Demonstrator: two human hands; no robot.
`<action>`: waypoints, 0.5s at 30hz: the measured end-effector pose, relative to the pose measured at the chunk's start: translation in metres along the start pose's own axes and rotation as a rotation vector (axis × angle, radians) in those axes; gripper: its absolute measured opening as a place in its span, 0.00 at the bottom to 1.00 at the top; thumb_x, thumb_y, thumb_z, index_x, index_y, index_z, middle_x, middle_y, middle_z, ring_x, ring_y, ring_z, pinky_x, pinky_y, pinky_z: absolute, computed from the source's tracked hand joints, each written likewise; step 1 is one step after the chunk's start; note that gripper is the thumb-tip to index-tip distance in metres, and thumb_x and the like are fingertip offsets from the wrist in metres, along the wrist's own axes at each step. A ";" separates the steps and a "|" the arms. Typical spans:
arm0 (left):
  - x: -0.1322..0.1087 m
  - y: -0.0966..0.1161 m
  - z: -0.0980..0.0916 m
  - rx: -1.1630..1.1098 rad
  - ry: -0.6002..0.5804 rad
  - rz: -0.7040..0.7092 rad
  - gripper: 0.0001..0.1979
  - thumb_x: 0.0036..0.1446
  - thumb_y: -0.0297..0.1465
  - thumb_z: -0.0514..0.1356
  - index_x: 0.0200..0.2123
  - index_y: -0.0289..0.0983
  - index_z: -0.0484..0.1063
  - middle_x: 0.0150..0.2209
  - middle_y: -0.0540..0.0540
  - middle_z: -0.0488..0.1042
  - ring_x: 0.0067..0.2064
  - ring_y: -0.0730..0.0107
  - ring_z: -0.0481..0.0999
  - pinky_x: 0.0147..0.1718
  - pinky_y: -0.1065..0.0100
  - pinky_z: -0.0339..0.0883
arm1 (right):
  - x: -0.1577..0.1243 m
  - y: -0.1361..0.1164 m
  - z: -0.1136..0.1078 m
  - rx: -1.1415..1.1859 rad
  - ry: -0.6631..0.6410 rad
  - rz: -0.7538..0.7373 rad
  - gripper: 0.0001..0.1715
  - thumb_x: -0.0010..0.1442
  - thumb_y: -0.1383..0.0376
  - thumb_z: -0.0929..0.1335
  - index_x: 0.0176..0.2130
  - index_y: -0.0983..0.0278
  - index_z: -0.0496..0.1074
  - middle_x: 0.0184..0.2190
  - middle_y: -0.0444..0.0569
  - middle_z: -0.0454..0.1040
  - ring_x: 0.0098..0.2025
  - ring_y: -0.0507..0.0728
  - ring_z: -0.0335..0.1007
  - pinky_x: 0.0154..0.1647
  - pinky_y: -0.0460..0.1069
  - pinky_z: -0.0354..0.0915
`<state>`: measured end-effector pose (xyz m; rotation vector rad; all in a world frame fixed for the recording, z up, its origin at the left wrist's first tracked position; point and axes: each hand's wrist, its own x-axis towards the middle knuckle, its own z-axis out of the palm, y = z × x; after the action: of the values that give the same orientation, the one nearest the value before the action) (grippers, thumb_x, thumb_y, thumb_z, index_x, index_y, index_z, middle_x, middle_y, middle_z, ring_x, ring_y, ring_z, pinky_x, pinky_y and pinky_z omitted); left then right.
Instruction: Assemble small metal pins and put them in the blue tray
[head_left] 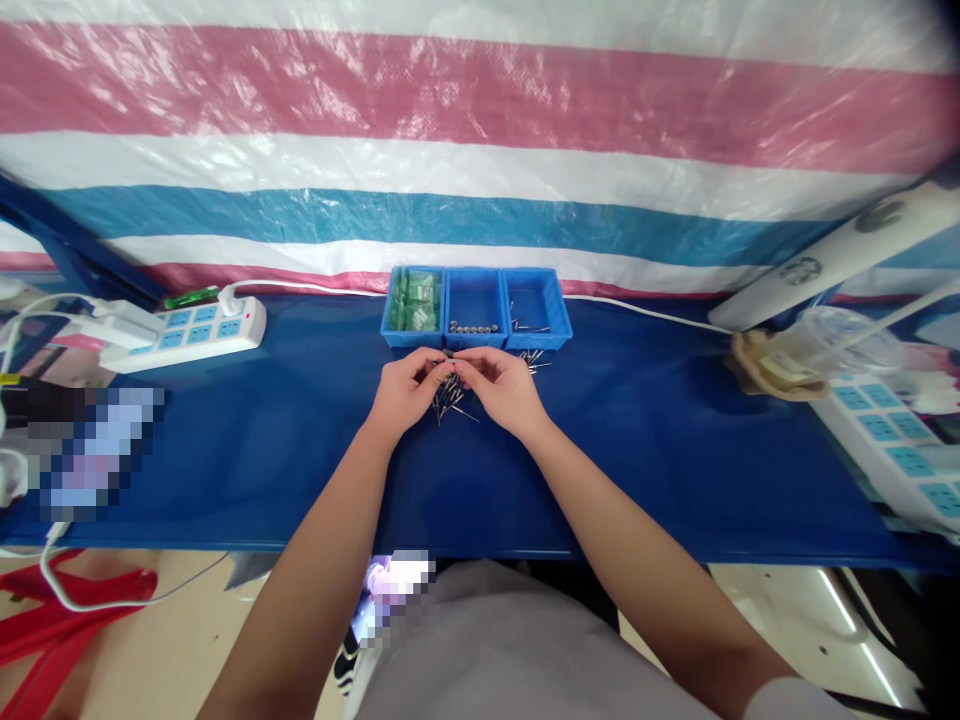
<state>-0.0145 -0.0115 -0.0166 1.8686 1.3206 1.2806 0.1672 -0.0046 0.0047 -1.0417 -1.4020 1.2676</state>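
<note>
Slim metal rods [450, 398] lie heaped on the worktop [637, 440] between the left hand [409, 388] and right hand [506, 388], whose fingers close on a small piece [451, 360], too unclear to identify; three blue bins [474, 295] stand at the heap's twelve o'clock.

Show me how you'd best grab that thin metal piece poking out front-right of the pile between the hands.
I'd pinch the thin metal piece by its outer end, coming from above on the near side. That slim end juts out over the blue table, while the other runs into the pile. The left hand and right hand flank it, so the near side seems most open.
</note>
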 end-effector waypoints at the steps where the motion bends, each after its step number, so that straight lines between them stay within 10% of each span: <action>1: 0.000 0.000 0.000 -0.003 0.002 -0.001 0.13 0.65 0.42 0.63 0.40 0.38 0.79 0.23 0.53 0.73 0.24 0.75 0.70 0.28 0.72 0.64 | 0.000 0.000 0.000 0.003 0.002 0.002 0.19 0.57 0.52 0.75 0.42 0.63 0.80 0.36 0.50 0.83 0.34 0.56 0.78 0.40 0.52 0.74; 15: 0.001 0.003 -0.001 0.021 -0.015 -0.012 0.14 0.66 0.42 0.62 0.43 0.38 0.80 0.23 0.53 0.75 0.25 0.74 0.75 0.31 0.72 0.69 | -0.002 -0.001 0.003 -0.013 0.024 -0.017 0.19 0.58 0.52 0.74 0.42 0.62 0.80 0.37 0.50 0.83 0.37 0.57 0.79 0.43 0.53 0.75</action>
<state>-0.0143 -0.0116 -0.0131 1.8780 1.3400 1.2491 0.1651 -0.0073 0.0053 -1.0485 -1.3994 1.2313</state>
